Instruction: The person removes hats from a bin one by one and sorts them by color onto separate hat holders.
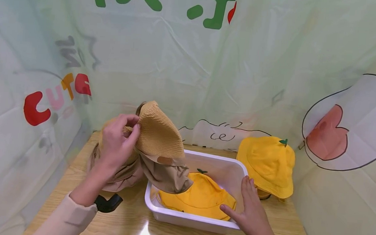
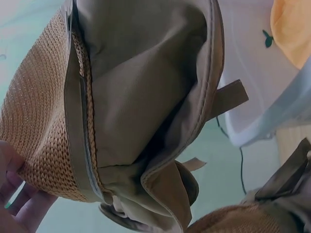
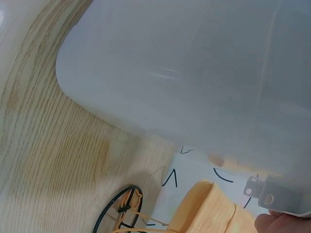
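Observation:
My left hand (image 1: 119, 138) pinches the crown of a tan knit sun hat (image 1: 159, 133) between thumb and fingers. The hat hangs tilted over the left side of a white plastic bin (image 1: 201, 220), its brown cloth brim drooping across the rim. The left wrist view shows the brim's folded cloth and a strap (image 2: 231, 99). A yellow hat (image 1: 199, 197) with a green leaf lies inside the bin. My right hand (image 1: 254, 211) rests on the bin's right front corner, its fingers fairly straight along the rim and its thumb spread over the inside.
Behind my left hand, another tan and brown hat (image 1: 119, 178) sits on the wooden table (image 1: 129, 223). To the bin's right, a second yellow hat (image 1: 266, 162) sits raised on a stand with a black ring base (image 3: 116, 208). Printed curtains (image 1: 164, 76) enclose the table.

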`<act>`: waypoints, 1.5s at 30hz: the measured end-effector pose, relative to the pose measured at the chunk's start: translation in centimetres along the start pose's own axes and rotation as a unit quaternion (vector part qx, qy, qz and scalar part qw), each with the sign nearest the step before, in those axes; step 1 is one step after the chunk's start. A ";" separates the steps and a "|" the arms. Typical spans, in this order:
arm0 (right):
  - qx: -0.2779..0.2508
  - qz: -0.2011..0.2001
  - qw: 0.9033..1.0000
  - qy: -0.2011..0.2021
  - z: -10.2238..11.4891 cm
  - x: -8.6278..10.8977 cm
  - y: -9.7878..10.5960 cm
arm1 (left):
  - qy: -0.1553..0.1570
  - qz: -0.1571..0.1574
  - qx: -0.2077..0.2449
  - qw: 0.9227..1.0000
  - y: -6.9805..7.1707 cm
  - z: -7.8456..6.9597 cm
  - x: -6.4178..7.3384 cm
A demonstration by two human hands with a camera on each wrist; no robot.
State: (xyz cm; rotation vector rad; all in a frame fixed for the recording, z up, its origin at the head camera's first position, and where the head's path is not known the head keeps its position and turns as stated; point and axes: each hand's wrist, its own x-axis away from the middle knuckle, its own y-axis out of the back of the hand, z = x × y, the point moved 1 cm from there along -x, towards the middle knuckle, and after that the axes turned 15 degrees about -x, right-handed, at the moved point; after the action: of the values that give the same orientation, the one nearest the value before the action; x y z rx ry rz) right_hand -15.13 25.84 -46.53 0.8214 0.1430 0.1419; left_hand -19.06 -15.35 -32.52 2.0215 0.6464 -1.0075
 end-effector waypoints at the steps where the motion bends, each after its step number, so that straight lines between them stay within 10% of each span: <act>1: 0.000 0.000 1.000 0.001 0.0 0.0 0.0 | 0.001 -0.005 0.000 1.000 0.1 0.1 -0.2; 45: 0.056 0.014 0.998 0.028 0.5 0.2 0.4 | 0.047 -0.132 -0.043 0.989 3.7 4.1 -3.9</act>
State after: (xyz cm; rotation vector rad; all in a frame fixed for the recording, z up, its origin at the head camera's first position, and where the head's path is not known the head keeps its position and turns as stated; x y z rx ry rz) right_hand -14.85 25.77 -45.95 0.9327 0.1937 0.1856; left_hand -20.37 -21.15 -29.38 1.9520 1.0117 -1.0194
